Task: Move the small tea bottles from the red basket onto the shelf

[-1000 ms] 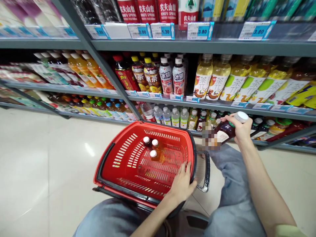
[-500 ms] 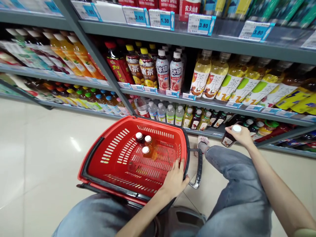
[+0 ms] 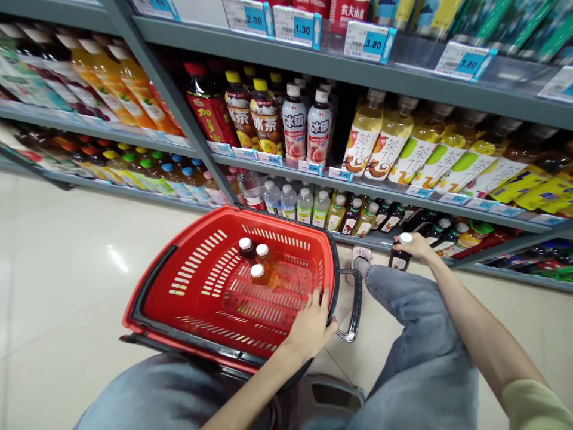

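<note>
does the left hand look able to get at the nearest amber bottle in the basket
Probably yes: the left hand rests over the rim of the red basket, with nothing visible between it and the nearest amber bottle.

The basket [image 3: 157, 298] is bright red and black, with a black handle [image 3: 357, 304]. The bottle [image 3: 400, 260] in the right hand [image 3: 418, 246] is very dark, with a white cap [image 3: 405, 237]. In the basket are one dark bottle [image 3: 248, 254] and two orange bottles [image 3: 269, 279], all with white caps too. The jeans [image 3: 430, 358] are blue, the sleeve [image 3: 535, 403] is pale green, the price tags [image 3: 369, 42] are white and blue.
</note>
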`<state>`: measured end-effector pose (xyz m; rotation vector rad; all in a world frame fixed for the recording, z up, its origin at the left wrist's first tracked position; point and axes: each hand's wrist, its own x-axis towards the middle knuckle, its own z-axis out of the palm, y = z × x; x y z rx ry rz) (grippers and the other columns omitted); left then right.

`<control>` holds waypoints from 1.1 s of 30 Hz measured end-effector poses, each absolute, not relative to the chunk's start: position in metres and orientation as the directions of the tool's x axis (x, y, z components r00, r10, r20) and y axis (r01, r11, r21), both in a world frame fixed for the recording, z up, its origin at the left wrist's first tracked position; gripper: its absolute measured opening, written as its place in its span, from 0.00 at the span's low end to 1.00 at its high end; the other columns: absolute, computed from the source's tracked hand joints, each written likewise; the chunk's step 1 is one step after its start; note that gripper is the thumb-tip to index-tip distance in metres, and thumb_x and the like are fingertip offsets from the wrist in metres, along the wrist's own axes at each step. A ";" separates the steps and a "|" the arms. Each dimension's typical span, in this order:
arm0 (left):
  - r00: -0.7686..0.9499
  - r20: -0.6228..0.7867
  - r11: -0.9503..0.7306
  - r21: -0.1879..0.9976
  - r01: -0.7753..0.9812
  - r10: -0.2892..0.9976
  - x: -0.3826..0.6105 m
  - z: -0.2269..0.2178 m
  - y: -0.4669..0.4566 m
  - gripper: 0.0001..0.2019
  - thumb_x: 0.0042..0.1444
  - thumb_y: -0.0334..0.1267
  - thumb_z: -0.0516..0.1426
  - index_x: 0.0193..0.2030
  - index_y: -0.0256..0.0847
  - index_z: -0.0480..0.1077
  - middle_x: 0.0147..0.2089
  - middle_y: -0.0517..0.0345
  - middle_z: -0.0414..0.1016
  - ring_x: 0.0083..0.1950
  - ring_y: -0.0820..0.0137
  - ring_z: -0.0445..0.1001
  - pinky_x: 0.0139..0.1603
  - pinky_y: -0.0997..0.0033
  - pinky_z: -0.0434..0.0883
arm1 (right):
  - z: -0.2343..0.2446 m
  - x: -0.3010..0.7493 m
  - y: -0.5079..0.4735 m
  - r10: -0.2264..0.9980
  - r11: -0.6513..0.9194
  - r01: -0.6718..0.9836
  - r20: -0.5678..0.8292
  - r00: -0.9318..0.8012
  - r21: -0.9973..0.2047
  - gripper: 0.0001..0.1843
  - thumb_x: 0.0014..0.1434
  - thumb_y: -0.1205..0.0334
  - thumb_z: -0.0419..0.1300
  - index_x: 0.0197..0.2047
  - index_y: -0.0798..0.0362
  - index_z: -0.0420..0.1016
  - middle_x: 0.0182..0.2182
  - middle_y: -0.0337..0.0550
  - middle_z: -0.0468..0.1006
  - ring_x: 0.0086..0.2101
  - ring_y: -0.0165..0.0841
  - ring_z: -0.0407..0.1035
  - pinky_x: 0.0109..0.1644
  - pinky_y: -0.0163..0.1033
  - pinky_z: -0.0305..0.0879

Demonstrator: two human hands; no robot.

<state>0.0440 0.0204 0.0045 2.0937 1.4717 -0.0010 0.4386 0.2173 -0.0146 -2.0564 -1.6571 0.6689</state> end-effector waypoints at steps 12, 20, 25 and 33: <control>0.392 -0.327 -0.223 0.452 0.864 0.860 0.044 0.011 0.021 0.34 0.64 0.40 0.49 0.74 0.27 0.53 0.73 0.29 0.57 0.71 0.48 0.64 0.67 0.50 0.67 | -0.021 0.431 0.256 0.997 -0.060 0.711 -0.010 0.074 -0.701 0.22 0.33 0.52 0.75 0.32 0.52 0.79 0.45 0.49 0.84 0.50 0.46 0.77 0.60 0.47 0.68; 0.400 -0.363 -0.214 0.456 0.864 0.842 0.043 0.010 0.022 0.35 0.63 0.40 0.50 0.75 0.25 0.52 0.74 0.29 0.54 0.70 0.45 0.64 0.67 0.51 0.68 | -0.039 0.427 0.290 0.994 -0.065 0.676 0.009 0.105 -0.734 0.31 0.30 0.44 0.77 0.36 0.54 0.81 0.54 0.53 0.80 0.53 0.48 0.75 0.63 0.49 0.66; 0.406 -0.345 -0.227 0.455 0.861 0.846 0.043 0.006 0.021 0.35 0.63 0.41 0.51 0.74 0.25 0.53 0.72 0.27 0.58 0.69 0.44 0.65 0.67 0.49 0.67 | -0.054 0.434 0.300 0.988 -0.077 0.634 0.025 0.151 -0.770 0.33 0.29 0.44 0.78 0.37 0.56 0.82 0.52 0.56 0.80 0.51 0.47 0.74 0.59 0.49 0.68; 0.405 -0.341 -0.222 0.466 0.857 0.848 0.042 0.003 0.021 0.34 0.63 0.41 0.51 0.74 0.27 0.54 0.73 0.29 0.57 0.71 0.45 0.63 0.67 0.49 0.68 | -0.067 0.426 0.305 0.990 -0.116 0.709 -0.020 0.142 -0.696 0.33 0.28 0.43 0.76 0.37 0.55 0.83 0.42 0.50 0.82 0.40 0.42 0.74 0.48 0.46 0.70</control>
